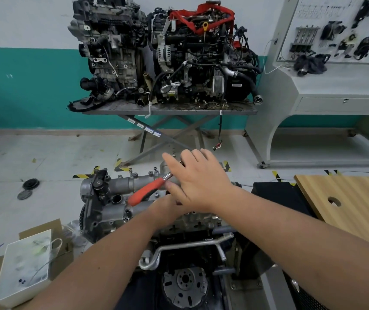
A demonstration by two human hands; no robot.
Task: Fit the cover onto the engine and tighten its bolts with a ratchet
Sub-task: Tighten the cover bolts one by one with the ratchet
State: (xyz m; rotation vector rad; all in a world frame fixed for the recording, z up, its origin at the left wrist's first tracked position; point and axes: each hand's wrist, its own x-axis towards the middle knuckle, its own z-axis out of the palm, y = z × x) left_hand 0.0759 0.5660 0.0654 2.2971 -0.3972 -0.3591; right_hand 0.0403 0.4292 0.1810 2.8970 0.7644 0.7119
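The engine (103, 211) stands low in front of me with the silver cover (134, 183) lying along its top. A ratchet with an orange-red handle (147, 191) lies slanted across the cover. Its metal shaft runs under my right hand (199, 182). That hand rests over the ratchet's head with fingers spread and fairly straight, the thumb beside the shaft. My left hand (164, 208) sits just below the handle and under my right hand. Its fingers are hidden, so I cannot tell what they hold.
Two more engines (165, 52) sit on a grey scissor-lift table (170, 109) behind. A white display stand (327, 63) is at the right and a wooden board (358, 198) lies nearer. A white bag (24, 265) on cardboard is at the lower left. Round black parts (30, 184) lie on the floor.
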